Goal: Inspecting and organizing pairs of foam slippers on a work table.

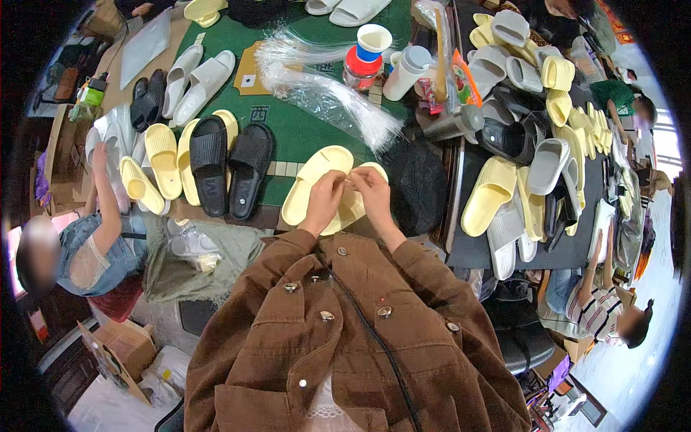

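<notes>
Both my hands are over a pair of pale yellow slippers [303, 186] at the near edge of the table. My left hand [326, 198] is closed in a pinch just above the pair. Close against its fingertips, my right hand [372, 196] is pinched too. Something thin and pale may run between the fingers, but it is too small to name. Beyond the hands, a fanned bundle of clear plastic strands [378, 126] lies on the green table mat [288, 151].
Black slippers [209, 165] and yellow slippers [163, 160] line the left side. A red-lidded jar [362, 68] with a paper cup [374, 39] on top and a white bottle [408, 73] stand beyond. Mixed slippers [489, 196] crowd the right table. People sit on both sides.
</notes>
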{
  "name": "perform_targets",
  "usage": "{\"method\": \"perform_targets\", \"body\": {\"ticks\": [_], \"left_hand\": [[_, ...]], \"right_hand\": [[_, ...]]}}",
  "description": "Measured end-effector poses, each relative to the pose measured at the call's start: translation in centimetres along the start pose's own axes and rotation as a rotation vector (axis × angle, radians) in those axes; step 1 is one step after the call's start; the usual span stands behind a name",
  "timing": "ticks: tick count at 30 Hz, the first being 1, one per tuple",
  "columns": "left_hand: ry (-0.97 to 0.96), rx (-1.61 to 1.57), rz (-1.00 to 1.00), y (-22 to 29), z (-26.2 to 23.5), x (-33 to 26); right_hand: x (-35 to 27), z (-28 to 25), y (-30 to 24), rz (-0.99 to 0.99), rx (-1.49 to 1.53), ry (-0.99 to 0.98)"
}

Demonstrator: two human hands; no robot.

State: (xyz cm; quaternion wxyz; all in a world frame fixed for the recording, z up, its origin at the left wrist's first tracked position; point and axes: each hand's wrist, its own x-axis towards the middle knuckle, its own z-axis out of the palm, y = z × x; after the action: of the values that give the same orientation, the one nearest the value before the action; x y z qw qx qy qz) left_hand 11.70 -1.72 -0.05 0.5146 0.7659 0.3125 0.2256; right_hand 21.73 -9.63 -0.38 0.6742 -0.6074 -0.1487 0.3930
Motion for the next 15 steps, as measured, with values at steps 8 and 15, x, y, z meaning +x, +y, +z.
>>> {"method": "perform_targets", "body": {"ticks": [8,15], "left_hand": [[0.101,0.027,0.056,0.3,-0.6,-0.5],[0.098,0.06,0.089,0.5,-0.7,-0.6]], "right_hand": [[0.3,-0.9,-0.5,0.066,0.076,0.074],[-0.5,-1.0,-0.7,0.067,-0.01,0.029]]}}
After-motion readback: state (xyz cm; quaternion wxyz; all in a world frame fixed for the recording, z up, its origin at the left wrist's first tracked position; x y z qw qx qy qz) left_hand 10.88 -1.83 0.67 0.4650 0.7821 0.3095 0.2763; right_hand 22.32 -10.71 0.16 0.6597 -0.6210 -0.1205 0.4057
